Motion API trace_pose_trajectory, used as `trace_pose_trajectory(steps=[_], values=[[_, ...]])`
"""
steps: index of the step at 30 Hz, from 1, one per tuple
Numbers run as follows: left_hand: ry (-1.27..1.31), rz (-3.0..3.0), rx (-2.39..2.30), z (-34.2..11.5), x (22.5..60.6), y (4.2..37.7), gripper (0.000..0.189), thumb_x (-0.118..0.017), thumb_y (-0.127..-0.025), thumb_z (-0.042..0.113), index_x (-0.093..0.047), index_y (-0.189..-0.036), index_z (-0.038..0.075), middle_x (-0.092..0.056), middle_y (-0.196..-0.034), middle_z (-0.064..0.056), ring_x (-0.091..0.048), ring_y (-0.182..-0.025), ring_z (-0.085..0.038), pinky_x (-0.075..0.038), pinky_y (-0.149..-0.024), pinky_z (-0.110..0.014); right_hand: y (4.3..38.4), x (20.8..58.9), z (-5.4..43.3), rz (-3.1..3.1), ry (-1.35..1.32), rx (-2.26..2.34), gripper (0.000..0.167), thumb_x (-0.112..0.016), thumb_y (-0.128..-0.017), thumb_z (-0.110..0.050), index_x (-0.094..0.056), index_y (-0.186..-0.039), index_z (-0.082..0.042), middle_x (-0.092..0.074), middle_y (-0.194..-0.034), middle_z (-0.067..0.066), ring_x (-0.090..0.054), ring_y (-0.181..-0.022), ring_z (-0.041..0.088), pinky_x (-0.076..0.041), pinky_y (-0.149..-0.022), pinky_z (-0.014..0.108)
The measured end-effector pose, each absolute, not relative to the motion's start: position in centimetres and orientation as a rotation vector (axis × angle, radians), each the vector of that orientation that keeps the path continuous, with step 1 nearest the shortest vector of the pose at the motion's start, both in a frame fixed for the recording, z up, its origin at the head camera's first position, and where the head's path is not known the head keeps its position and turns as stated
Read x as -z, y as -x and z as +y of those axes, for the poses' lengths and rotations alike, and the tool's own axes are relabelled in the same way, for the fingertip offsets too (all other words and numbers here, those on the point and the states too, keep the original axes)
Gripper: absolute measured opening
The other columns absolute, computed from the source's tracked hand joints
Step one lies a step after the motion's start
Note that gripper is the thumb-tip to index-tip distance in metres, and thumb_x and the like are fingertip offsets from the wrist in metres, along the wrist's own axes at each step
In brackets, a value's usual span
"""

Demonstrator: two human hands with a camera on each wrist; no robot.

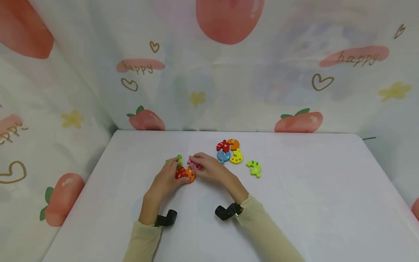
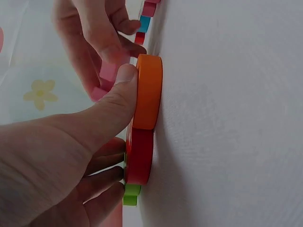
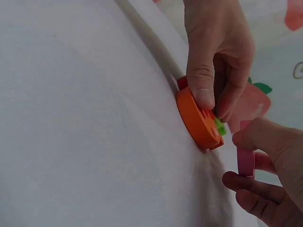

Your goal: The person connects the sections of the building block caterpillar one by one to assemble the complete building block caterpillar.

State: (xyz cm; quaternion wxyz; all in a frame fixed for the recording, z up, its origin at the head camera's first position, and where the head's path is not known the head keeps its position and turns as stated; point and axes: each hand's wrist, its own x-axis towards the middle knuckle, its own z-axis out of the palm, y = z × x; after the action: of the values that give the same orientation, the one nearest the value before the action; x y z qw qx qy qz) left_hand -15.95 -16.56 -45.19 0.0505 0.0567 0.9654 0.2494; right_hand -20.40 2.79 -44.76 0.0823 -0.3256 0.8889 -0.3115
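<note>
In the head view, a green, a red and an orange puzzle piece lie close together on the white table, the red marked 2. My left hand holds this group, thumb at the orange piece and fingers around the green and red side. A pink puzzle piece is pinched between thumb and fingers of my right hand. The right wrist view shows it tilted up on edge, apart from the orange piece. My fingers partly hide the green piece.
Right of the hands, red, orange, blue and yellow pieces form a ring. A striped green piece lies apart from them. Behind the table hangs a patterned cloth.
</note>
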Motion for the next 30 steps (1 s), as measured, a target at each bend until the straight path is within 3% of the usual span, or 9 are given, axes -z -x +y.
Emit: trace_pose_trajectory(steps=[12,24,30], values=[[-0.184,2.885,-0.822,-16.9,45.0,16.1,0.069,-0.077,-0.081,0.035,-0.05,-0.135,0.0,-0.038,-0.153,-0.013,-0.036,-0.143,-0.029,-0.033,-0.116,-0.048,21.9,43.5,1.9,2.533,1.114,0.602,0.046,-0.061,-0.095,-0.017,-0.052,-0.14,-0.012,-0.053,-0.141,0.009,-0.053,-0.127,0.026,-0.044,-0.109,0.039],[-0.164,2.881,-0.806,-16.8,45.0,16.1,0.069,-0.076,-0.082,0.034,-0.049,-0.137,0.0,-0.038,-0.153,-0.013,-0.036,-0.143,-0.029,-0.034,-0.115,-0.049,22.1,43.0,1.9,2.505,1.108,0.487,0.047,-0.058,-0.097,-0.024,-0.049,-0.143,-0.018,-0.048,-0.149,0.004,-0.044,-0.138,0.024,-0.043,-0.109,0.047],[-0.155,2.879,-0.805,-16.7,44.9,16.1,0.069,-0.076,-0.082,0.033,-0.05,-0.136,0.0,-0.038,-0.153,-0.013,-0.037,-0.143,-0.029,-0.034,-0.115,-0.048,22.1,42.9,1.8,2.508,1.092,0.403,0.048,-0.057,-0.098,-0.026,-0.048,-0.144,-0.02,-0.046,-0.151,0.002,-0.046,-0.136,0.024,-0.046,-0.106,0.047]])
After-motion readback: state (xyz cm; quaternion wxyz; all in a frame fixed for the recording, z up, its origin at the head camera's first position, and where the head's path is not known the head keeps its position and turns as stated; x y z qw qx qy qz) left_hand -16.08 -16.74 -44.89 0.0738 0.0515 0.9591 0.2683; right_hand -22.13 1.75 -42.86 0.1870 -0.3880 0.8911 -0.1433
